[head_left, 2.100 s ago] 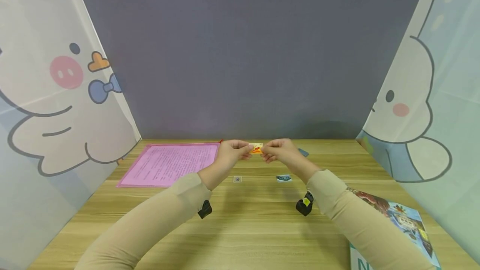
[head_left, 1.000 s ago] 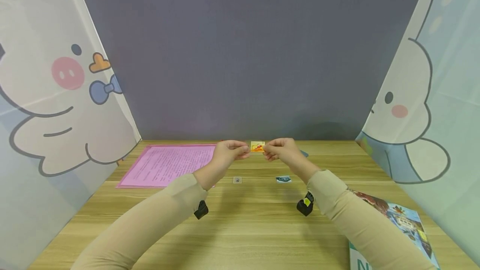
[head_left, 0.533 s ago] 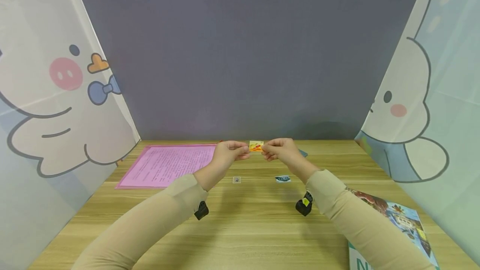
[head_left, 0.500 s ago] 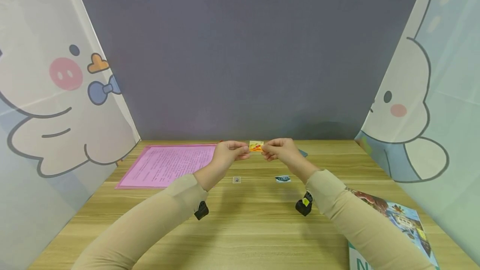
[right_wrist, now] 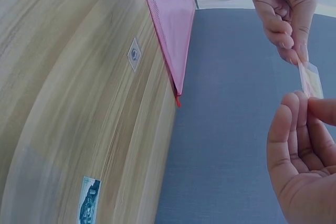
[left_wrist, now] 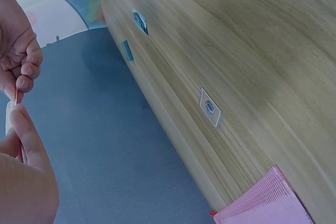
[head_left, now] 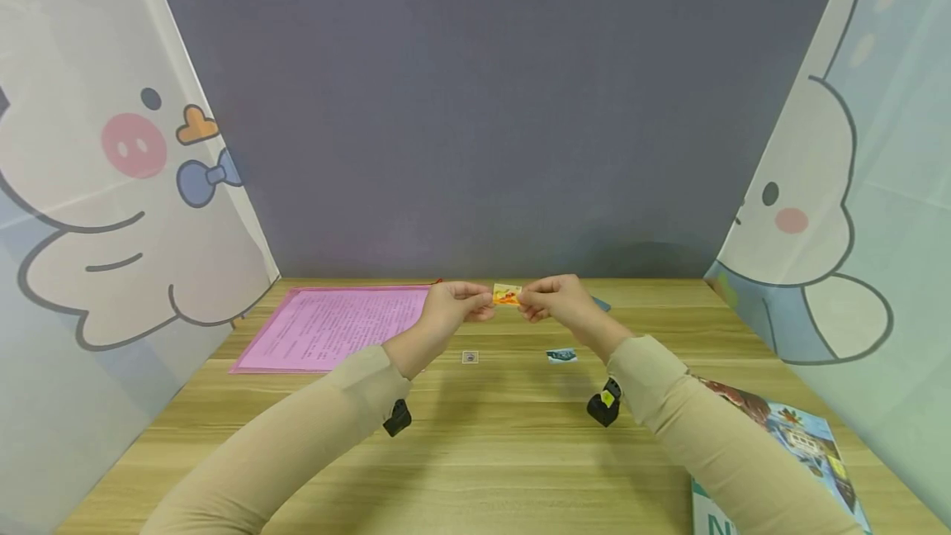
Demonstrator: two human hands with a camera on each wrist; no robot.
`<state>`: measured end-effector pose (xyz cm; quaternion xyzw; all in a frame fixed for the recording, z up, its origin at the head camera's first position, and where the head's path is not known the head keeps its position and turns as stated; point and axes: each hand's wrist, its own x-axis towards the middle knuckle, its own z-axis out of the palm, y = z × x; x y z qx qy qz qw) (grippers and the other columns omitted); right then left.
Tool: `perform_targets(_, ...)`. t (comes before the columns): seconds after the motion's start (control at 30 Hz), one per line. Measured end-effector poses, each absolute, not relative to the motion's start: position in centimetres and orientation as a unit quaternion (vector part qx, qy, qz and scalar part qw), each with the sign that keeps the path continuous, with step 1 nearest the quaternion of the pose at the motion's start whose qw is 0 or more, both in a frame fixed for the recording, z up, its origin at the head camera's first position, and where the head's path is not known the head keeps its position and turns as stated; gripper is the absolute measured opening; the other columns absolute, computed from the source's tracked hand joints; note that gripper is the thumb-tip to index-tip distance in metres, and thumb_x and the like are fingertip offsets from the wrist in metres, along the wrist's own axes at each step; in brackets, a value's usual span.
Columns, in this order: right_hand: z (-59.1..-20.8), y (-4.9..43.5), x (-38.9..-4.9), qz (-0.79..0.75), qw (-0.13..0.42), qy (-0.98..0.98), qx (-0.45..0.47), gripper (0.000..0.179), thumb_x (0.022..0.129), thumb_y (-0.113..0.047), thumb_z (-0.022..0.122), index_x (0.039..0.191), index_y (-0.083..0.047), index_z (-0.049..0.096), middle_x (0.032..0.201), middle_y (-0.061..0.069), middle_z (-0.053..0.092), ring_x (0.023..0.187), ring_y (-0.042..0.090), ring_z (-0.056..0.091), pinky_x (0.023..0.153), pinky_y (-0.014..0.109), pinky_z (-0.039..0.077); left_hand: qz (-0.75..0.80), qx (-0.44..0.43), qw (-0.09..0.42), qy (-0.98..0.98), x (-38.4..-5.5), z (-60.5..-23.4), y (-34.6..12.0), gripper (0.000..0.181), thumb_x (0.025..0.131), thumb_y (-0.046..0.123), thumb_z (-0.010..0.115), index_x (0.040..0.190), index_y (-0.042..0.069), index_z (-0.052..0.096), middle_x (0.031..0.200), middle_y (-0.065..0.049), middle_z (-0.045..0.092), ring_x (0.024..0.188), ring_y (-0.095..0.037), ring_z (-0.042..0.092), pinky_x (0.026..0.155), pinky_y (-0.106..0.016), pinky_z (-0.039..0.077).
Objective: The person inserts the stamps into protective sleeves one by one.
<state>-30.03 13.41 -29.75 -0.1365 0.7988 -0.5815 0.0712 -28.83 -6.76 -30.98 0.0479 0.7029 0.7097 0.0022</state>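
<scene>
A small thin stamp [head_left: 508, 295], yellow above and orange-red below, is held up over the far part of the table. My left hand [head_left: 446, 308] pinches its left edge between thumb and fingers. On the opposite edge, the thumb and fingertips of my right hand [head_left: 560, 304] grip it. Seen from the right wrist, the stamp [right_wrist: 311, 80] spans the gap between both sets of fingertips and looks pale and glossy. From the left wrist it shows nearly edge-on, mostly hidden by the fingers.
A small square stamp [head_left: 470, 357] and a teal one [head_left: 561, 355] lie on the wooden table [head_left: 490, 461]. A pink folder with a printed sheet [head_left: 334, 324] lies at the left. At the right is a picture-covered book [head_left: 810, 444]. A blue piece [head_left: 602, 303] sits behind my right hand.
About a second ago my left fingertips stood just off the stamp, with the right hand holding it. Now they are back on its left edge, and the stamp has dipped slightly.
</scene>
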Motion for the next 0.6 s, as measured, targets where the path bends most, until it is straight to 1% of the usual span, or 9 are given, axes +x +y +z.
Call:
perform_targets(0.2, -29.60, 13.72, -30.17, -0.575, 0.092, 0.799, -0.153, 0.027, 0.095, -0.015, 0.063, 0.109, 0.008, 0.065, 0.091, 0.013, 0.070, 0.077, 0.019, 0.067, 0.077, 0.034, 0.061, 0.695, 0.055, 0.005, 0.717, -28.80, -31.02, -6.90, 0.019, 0.090, 0.005, 0.067, 0.105, -0.007, 0.069, 0.095, -0.019, 0.073, 0.064, -0.011, 0.069, 0.071, -0.030, 0.063)
perform_targets(0.3, -29.57, 13.80, -30.22, -0.575, 0.094, 0.798, -0.155, 0.027, 0.096, -0.016, 0.062, 0.110, 0.007, 0.064, 0.090, 0.011, 0.071, 0.077, 0.019, 0.068, 0.077, 0.033, 0.061, 0.693, 0.057, 0.004, 0.719, -28.84, -31.03, -6.91, 0.020, 0.090, 0.006, 0.068, 0.105, -0.007, 0.069, 0.098, -0.020, 0.072, 0.063, -0.010, 0.068, 0.070, -0.029, 0.063)
perform_targets(0.37, -29.58, 13.81, -30.23, -0.578, 0.093, 0.797, -0.152, 0.028, 0.096, -0.017, 0.062, 0.110, 0.006, 0.065, 0.093, 0.013, 0.071, 0.077, 0.017, 0.068, 0.076, 0.032, 0.061, 0.693, 0.056, 0.002, 0.719, -28.87, -31.04, -6.91, 0.020, 0.090, 0.006, 0.068, 0.105, -0.007, 0.069, 0.099, -0.020, 0.072, 0.064, -0.010, 0.068, 0.069, -0.027, 0.062)
perform_targets(0.47, -29.58, 13.79, -30.22, -0.578, 0.091, 0.796, -0.151, 0.028, 0.097, -0.018, 0.061, 0.111, 0.006, 0.065, 0.099, 0.020, 0.070, 0.076, 0.015, 0.067, 0.075, 0.030, 0.061, 0.692, 0.054, 0.000, 0.720, -28.85, -31.04, -6.90, 0.020, 0.090, 0.006, 0.068, 0.105, -0.006, 0.069, 0.099, -0.019, 0.072, 0.064, -0.010, 0.068, 0.067, -0.024, 0.062)
perform_targets(0.6, -29.51, 13.72, -30.13, -0.578, 0.087, 0.798, -0.148, 0.027, 0.097, -0.016, 0.060, 0.110, 0.006, 0.065, 0.100, 0.022, 0.070, 0.075, 0.015, 0.068, 0.074, 0.031, 0.061, 0.693, 0.055, -0.004, 0.719, -28.74, -30.98, -6.78, 0.020, 0.089, 0.006, 0.068, 0.105, -0.007, 0.069, 0.099, -0.019, 0.072, 0.065, -0.010, 0.069, 0.067, -0.024, 0.062)
